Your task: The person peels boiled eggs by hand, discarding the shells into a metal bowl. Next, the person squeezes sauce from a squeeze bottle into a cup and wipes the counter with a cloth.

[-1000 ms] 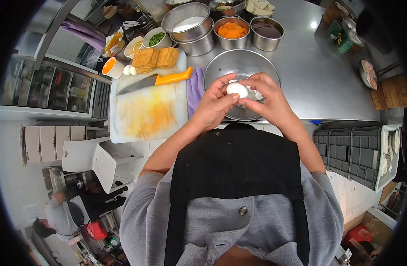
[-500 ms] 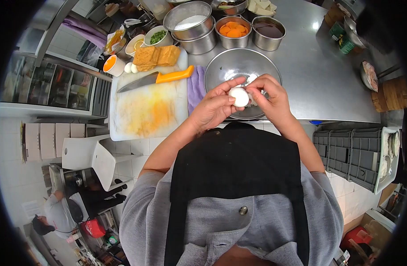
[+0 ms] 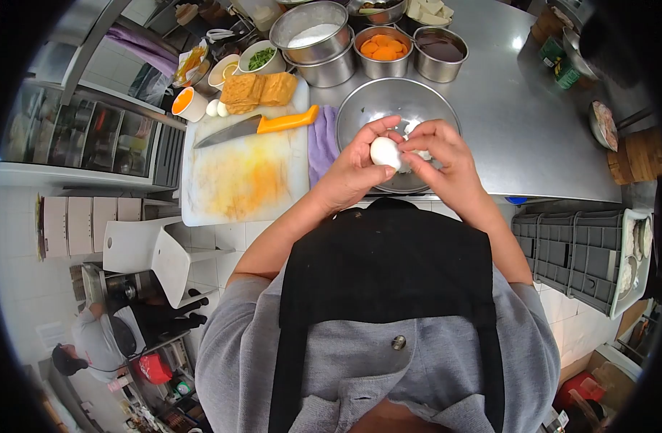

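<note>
A white egg [image 3: 385, 153] is held over the steel mixing bowl [image 3: 360, 108] by my left hand [image 3: 349, 173], its thumb below and fingers curled behind. My right hand [image 3: 450, 162] is closed, with thumb and fingertips pinched against the egg's right side. Whether a bit of shell is between those fingertips I cannot make out. White fragments that look like eggshell [image 3: 411, 128] lie in the bowl, partly hidden by my hands.
Left of the bowl are a purple cloth [image 3: 321, 141] and a cutting board [image 3: 208, 191] with a yellow-handled knife [image 3: 287, 120], fried tofu blocks [image 3: 259, 90] and two white eggs [image 3: 212, 108]. Behind stand steel containers, one with orange yolks [image 3: 383, 47]. Another person [image 3: 103, 335] is at lower left.
The egg has turned a little in my left hand, whose thumb has slid lower. My right fingers have shifted onto the egg's side. The view has moved slightly.
</note>
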Motion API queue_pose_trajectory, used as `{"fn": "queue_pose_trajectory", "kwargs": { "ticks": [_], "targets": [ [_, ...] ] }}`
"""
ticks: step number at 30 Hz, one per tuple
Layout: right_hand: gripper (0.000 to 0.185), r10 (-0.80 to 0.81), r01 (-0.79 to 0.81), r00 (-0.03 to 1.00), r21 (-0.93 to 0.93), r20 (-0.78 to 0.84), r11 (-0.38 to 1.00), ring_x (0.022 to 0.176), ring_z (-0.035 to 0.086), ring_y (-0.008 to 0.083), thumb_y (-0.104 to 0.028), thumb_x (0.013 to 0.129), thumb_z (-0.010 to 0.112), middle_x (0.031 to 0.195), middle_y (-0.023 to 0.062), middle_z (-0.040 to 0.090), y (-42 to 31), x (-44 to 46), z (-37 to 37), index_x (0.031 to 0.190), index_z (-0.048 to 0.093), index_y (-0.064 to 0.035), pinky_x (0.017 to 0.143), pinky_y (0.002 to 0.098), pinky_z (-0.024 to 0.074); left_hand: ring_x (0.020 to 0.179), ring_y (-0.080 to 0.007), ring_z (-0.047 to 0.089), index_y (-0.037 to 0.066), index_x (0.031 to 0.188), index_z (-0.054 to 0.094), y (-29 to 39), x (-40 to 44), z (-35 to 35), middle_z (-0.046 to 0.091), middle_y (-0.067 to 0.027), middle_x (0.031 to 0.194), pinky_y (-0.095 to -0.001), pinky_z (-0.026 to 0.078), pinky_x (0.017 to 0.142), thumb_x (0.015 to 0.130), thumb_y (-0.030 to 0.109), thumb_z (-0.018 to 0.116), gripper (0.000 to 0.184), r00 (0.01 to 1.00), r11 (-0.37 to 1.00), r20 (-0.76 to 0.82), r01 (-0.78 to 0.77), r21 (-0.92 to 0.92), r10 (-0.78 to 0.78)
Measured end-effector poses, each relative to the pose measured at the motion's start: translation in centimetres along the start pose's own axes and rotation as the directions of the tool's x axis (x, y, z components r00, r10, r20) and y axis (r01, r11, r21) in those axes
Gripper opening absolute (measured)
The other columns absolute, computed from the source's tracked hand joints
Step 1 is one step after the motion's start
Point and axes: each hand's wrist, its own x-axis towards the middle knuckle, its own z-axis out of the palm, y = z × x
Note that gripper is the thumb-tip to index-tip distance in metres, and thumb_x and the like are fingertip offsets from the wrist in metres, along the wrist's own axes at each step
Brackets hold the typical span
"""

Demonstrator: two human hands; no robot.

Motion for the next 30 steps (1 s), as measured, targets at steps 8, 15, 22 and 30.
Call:
{"fn": "queue_pose_trajectory", "kwargs": {
  "ticks": [8,15,22,30],
  "targets": [
    [0.010,0.054,-0.057,0.998,0.076,0.044,0.996,0.089,0.059,0.0239,-0.005,0.082,0.068,0.096,0.0091,0.059,-0.1,-0.4,0.8,0.090,0.064,-0.0030,0.076,0.0341,0.0482,0.105,-0.0080,0.051,0.009,0.144,0.030,0.2,-0.3,0.9,0.044,-0.0017,0.120,-0.0204,0.043,0.083,0.079,-0.010,0.056,0.072,0.995,0.941,-0.023,-0.087,0.327,0.100],
    [0.010,0.141,-0.131,0.987,0.119,-0.077,0.984,0.086,0.059,0.0223,-0.002,0.087,0.061,0.092,0.0098,0.059,-0.4,-0.5,1.1,0.097,0.062,-0.0020,0.074,0.0309,0.0482,0.109,-0.0096,0.051,0.009,0.143,0.031,0.4,-0.7,0.9,0.045,-0.0029,0.122,-0.0231,0.043,0.090,0.079,-0.011,0.055,0.071,0.989,0.932,-0.066,-0.101,0.347,0.132],
    [0.013,0.022,-0.021,1.000,0.024,-0.022,0.999,0.082,0.061,0.0221,-0.002,0.084,0.065,0.093,0.0097,0.061,-1.0,-0.3,0.8,0.098,0.064,-0.0024,0.070,0.0316,0.0496,0.103,-0.0070,0.049,0.010,0.143,0.028,0.1,-0.5,0.5,0.041,-0.0041,0.123,-0.0201,0.045,0.082,0.081,-0.008,0.054,0.070,0.992,0.940,-0.031,-0.103,0.324,0.119],
    [0.012,-0.104,0.106,0.994,-0.146,0.021,0.984,0.077,0.060,0.0250,-0.001,0.081,0.067,0.086,0.0092,0.060,-0.6,0.0,1.2,0.088,0.058,-0.0017,0.066,0.0345,0.0488,0.110,-0.0103,0.051,0.011,0.144,0.031,0.2,-0.7,0.9,0.044,-0.0030,0.123,-0.0223,0.043,0.090,0.080,-0.012,0.054,0.072,0.991,0.909,-0.048,-0.097,0.405,0.127]
  ]
}}
